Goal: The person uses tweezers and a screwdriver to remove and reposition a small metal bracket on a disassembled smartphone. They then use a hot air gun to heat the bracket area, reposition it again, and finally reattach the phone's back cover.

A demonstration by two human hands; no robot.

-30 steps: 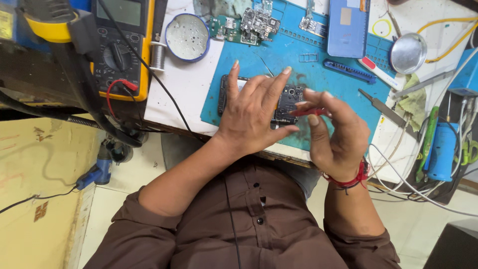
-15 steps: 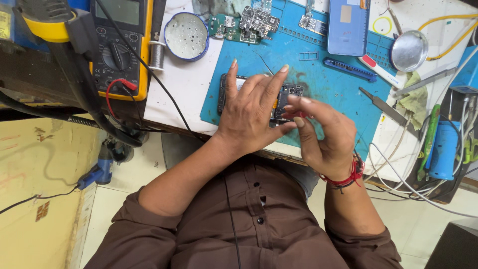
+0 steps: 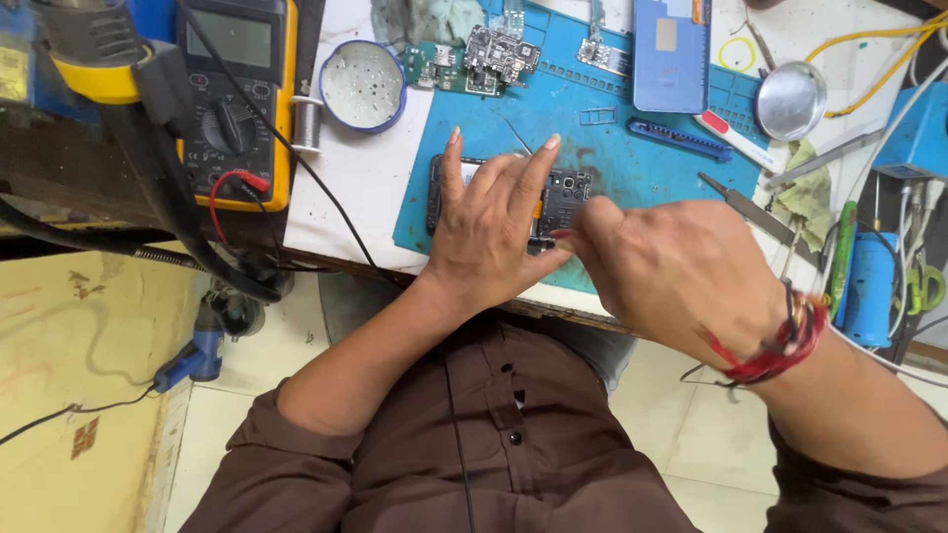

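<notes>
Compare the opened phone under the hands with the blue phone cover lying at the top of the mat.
The opened phone lies crosswise with its dark insides bare; the blue phone cover lies lengthwise, showing a smooth closed face. The left hand presses flat on the opened phone and the right hand works at its lower edge; the cover lies untouched, away from both hands. Both rest on the blue work mat.

I am seeing a yellow multimeter (image 3: 237, 99) sitting at the bench's left, its grey rectangular screen (image 3: 228, 38) lying blank near the top. A small yellowish label (image 3: 13, 73) is showing at the far left edge.
</notes>
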